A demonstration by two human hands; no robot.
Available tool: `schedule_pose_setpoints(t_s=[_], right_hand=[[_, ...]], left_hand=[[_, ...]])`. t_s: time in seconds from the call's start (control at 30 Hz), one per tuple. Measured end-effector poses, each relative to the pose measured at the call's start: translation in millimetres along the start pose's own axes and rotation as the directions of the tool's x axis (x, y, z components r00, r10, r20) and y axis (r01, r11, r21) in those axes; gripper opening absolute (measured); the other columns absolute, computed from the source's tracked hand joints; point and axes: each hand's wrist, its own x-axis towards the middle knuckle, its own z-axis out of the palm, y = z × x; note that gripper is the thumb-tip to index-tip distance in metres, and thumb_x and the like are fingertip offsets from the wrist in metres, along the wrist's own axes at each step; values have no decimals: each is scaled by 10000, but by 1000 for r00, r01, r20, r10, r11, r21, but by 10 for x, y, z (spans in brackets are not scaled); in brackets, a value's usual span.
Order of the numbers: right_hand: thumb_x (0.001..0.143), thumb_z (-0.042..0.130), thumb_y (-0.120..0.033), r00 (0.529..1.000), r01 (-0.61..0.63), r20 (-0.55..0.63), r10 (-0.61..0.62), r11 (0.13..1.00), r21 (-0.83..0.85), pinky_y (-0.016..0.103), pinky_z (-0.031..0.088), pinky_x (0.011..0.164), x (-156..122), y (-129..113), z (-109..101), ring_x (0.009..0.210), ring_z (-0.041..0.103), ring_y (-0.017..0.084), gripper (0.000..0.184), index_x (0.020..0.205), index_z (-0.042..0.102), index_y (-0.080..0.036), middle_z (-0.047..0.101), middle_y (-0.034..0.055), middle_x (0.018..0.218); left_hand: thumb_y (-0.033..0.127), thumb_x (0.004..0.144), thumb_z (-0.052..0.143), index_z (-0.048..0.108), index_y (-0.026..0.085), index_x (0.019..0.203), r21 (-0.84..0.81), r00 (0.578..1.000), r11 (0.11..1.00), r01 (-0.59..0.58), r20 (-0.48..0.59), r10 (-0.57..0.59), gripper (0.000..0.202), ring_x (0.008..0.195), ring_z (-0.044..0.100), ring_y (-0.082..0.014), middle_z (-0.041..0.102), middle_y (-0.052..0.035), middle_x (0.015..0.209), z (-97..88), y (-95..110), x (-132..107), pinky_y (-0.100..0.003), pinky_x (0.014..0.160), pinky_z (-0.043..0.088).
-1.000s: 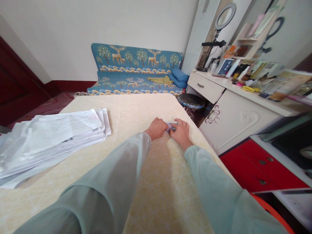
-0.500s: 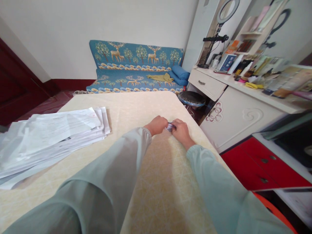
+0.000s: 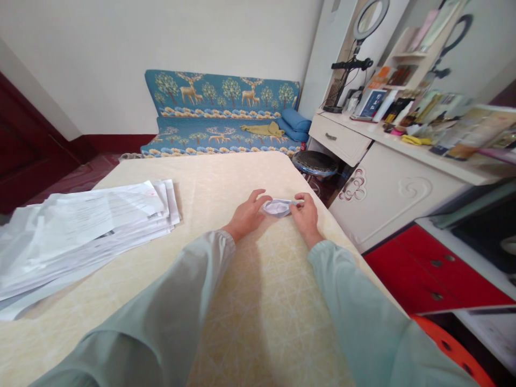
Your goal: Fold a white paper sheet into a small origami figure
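Observation:
A small folded piece of white paper (image 3: 278,207) lies on the pale yellow table (image 3: 258,301) between my two hands. My left hand (image 3: 245,215) rests at its left end, fingers partly spread, with the thumb and fingertips touching the paper. At the paper's right end my right hand (image 3: 305,213) pinches it with its fingertips. Both arms wear light green sleeves and reach forward across the table.
A loose stack of printed papers (image 3: 88,226) covers the table's left side. A white dresser (image 3: 387,183) crowded with bottles and a ring light stands to the right, with a round stool (image 3: 315,163) before it. Behind the table is a blue deer-patterned sofa (image 3: 221,115). Red drawers (image 3: 427,274) sit near right.
My hands were pressed close together over the small paper. They have drawn apart, the left hand's fingers have spread, and the folded paper shows wider between them.

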Motion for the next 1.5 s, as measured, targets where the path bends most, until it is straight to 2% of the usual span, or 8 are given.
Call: schedule_pose_setpoints(t_s=[0.17, 0.37, 0.6, 0.67, 0.8, 0.9, 1.03, 1.5], right_hand=[[708, 569, -330, 998, -60, -11, 60, 997, 39, 319, 472, 674, 27, 86, 54, 660, 593, 181, 279, 949, 592, -191, 627, 20, 743], [744, 551, -350, 998, -57, -9, 58, 994, 91, 298, 464, 658, 27, 109, 67, 630, 589, 172, 201, 827, 627, -183, 631, 18, 667], [770, 558, -405, 998, -39, 64, 29, 985, 170, 269, 468, 625, 10, 49, 51, 620, 599, 159, 256, 782, 655, -168, 669, 33, 678], [776, 556, -426, 996, -50, 77, 36, 982, 184, 269, 470, 619, 11, 52, 57, 629, 606, 163, 280, 792, 658, -165, 676, 38, 681], [764, 574, -474, 993, -83, 96, 65, 975, 205, 274, 476, 600, 23, 71, 80, 627, 612, 170, 326, 790, 659, -160, 681, 44, 675], [752, 582, -511, 989, -115, 113, 91, 968, 224, 269, 478, 563, 46, 87, 103, 565, 604, 158, 366, 791, 659, -156, 675, 39, 653], [759, 567, -543, 984, -163, 102, 143, 960, 229, 260, 474, 528, 92, 114, 134, 507, 599, 148, 404, 808, 650, -151, 666, 33, 623], [762, 585, -532, 978, -208, -3, 208, 978, -11, 278, 404, 549, 130, 53, 145, 533, 576, 178, 348, 660, 644, -205, 615, 5, 498]], left_hand=[[145, 720, 676, 566, 147, 1135, -122, 976, 973, 197, -67, -206, 429, 765, 636, -140, 638, -72, 1016, 137, -65, -6, -254, 708, 523], [214, 769, 632, 702, 166, 873, -88, 961, 962, 259, -78, -266, 134, 760, 637, -169, 706, -50, 831, 173, -51, 48, -258, 698, 483], [260, 805, 590, 729, 227, 833, -36, 941, 943, 331, -66, -333, 146, 756, 654, -185, 737, -33, 830, 174, -2, 94, -258, 654, 442], [258, 802, 602, 704, 244, 925, -31, 934, 937, 348, -71, -350, 161, 782, 660, -186, 736, -17, 844, 178, 0, 85, -255, 660, 441], [225, 768, 654, 521, 303, 1250, -30, 946, 948, 318, -55, -319, 507, 815, 664, -172, 724, 26, 897, 164, 21, 51, -244, 674, 450], [236, 793, 633, 579, 318, 1169, -11, 956, 957, 289, -45, -289, 389, 826, 665, -171, 721, 30, 908, 147, 36, 38, -248, 693, 451], [263, 842, 564, 656, 277, 1006, -1, 952, 954, 300, -59, -299, 188, 825, 663, -177, 728, 10, 880, 139, 27, 38, -254, 693, 444], [219, 868, 486, 594, 231, 981, 56, 915, 916, 398, -97, -391, 156, 786, 667, -187, 731, -3, 801, 177, -51, 81, -257, 642, 420]])
